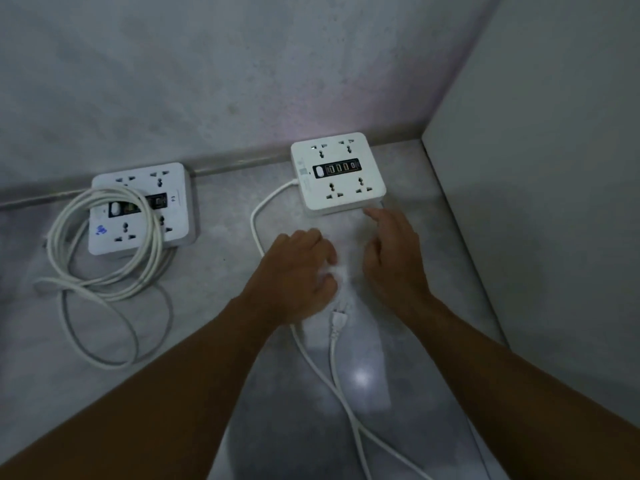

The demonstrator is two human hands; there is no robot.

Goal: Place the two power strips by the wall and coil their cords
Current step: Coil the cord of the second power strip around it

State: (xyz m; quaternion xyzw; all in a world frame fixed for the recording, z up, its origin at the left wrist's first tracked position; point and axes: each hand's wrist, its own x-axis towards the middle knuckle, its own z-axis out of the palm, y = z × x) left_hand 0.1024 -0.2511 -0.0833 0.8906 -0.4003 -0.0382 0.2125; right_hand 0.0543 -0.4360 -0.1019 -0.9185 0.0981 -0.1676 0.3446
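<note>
Two square white power strips lie on the grey floor against the wall. The left strip (143,206) has its white cord (104,244) looped in a coil over and beside it. The right strip (337,173) sits near the corner, and its cord (258,220) runs loose from its left side, passes under my left hand (294,271) and trails toward me. The plug (338,320) lies on the floor just below my hands. My left hand curls down over the cord; whether it grips it is hidden. My right hand (394,258) hovers with fingers apart, its index finger close to the strip's front edge.
A grey wall (242,81) with a low skirting runs behind both strips. A pale panel (536,202) closes off the right side and forms a corner. A bright reflection (362,377) shines on the glossy floor.
</note>
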